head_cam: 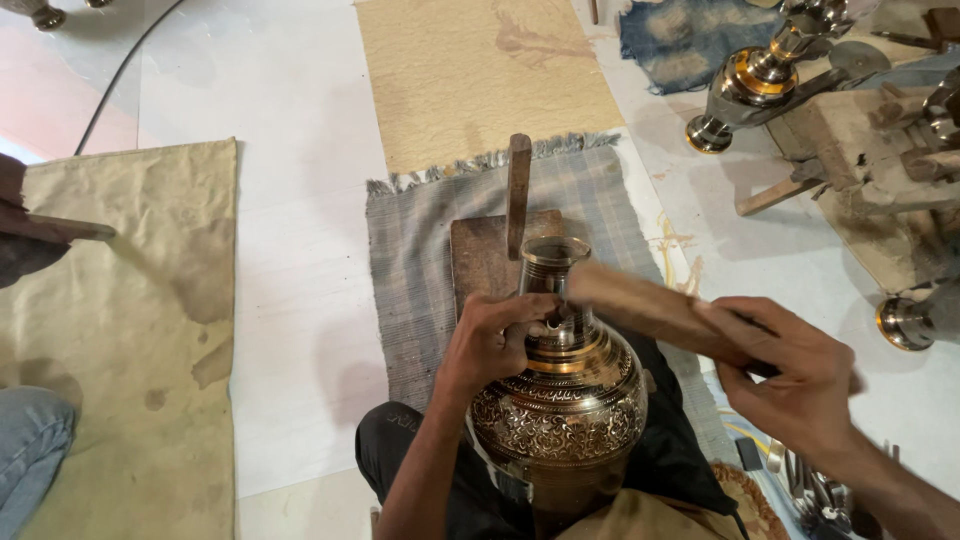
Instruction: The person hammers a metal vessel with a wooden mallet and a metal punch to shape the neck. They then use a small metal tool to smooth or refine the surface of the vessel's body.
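Steadying an engraved brass vase [560,400], heavy, rigid, slippery when polished, the left hand [495,340] pinches a small tool at its shoulder; right hand [790,375] is clenched around a wooden mallet [650,308].

The pale floor [300,300] carries a stained tan cloth [140,330] on the left, a grey fringed mat [420,260] in the middle bearing a wooden board [480,255], a yellow mat [470,70] beyond it, and a blue rag [680,35].

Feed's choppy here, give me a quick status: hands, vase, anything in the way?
Left hand pinches a small tool at the brass vase shoulder. Right hand grips a wooden block, blurred, over the tool. Vase upright in the lap; nothing blocking.
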